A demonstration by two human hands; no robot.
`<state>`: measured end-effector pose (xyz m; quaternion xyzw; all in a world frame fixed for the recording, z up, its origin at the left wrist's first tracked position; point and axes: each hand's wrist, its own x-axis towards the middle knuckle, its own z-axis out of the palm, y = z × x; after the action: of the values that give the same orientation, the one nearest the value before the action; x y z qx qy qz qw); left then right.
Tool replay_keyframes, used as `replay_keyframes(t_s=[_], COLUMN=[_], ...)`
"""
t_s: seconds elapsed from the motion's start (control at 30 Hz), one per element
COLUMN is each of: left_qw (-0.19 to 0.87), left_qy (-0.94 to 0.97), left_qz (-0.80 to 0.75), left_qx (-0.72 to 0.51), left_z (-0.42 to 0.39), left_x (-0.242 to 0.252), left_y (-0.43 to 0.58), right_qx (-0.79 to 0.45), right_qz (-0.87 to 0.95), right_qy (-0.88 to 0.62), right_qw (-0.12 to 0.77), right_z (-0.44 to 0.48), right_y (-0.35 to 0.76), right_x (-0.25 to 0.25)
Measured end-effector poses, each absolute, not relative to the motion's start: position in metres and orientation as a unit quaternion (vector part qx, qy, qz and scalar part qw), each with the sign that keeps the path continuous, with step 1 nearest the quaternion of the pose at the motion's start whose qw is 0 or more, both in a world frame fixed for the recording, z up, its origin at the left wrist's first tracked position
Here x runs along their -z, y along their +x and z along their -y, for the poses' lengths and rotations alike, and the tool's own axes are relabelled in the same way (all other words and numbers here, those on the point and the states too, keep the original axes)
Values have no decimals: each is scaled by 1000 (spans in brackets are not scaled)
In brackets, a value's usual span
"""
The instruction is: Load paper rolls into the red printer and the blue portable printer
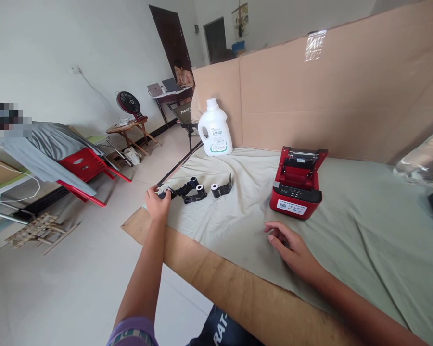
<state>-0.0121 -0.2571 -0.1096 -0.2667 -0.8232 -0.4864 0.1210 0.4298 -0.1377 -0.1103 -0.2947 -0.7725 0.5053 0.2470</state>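
- Left hand [158,202]: stretched out to the near left corner of the table, fingers pinched around a small roll [168,193].
- Small roll: sits on the cloth [238,226] at the table's left edge, first in a row. Likely very light, with a stiff core and a thin, smooth black wrap. The loose tail may unwind, so it is best held across its round sides, not by the strip.
- Direction: the roll is partly hidden by the fingers, so its axis cannot be told for sure. The black strip runs rightward, along the row.
- Two more rolls [199,190] [215,189]: just beside it, pale core ends facing up, black tails loose.
- Right hand [290,247]: lies slack and palm down on the cloth, holding nothing, near the printer [296,192].
- Printer: red, with its lid raised.
- Bottle [215,129]: white, upright against the cardboard wall [346,96].
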Motion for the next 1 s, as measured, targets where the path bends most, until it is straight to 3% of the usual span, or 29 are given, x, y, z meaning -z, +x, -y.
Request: replay_keyframes(t_s=[0.1, 0.23, 0.33, 0.67, 1.0], left_qw=[193, 85, 57, -35, -55], left_qy=[-344, -446, -443, -525, -515], left_qz=[841, 863, 874, 601, 547], left_qx=[370, 221, 190, 602, 657], left_z=[239, 205, 195, 209, 201], left_x=[92, 82, 87, 108, 116], left_y=[23, 60, 65, 55, 56], right_qx=[-509, -506, -504, -507, -507], right_qz=[773, 773, 775, 773, 775], right_qy=[-294, -295, -294, -295, -295], right_qw=[240, 243, 243, 240, 235], right_z=[138, 138, 138, 138, 138], right_y=[430, 430, 429, 429, 429], right_x=[110, 109, 108, 110, 109])
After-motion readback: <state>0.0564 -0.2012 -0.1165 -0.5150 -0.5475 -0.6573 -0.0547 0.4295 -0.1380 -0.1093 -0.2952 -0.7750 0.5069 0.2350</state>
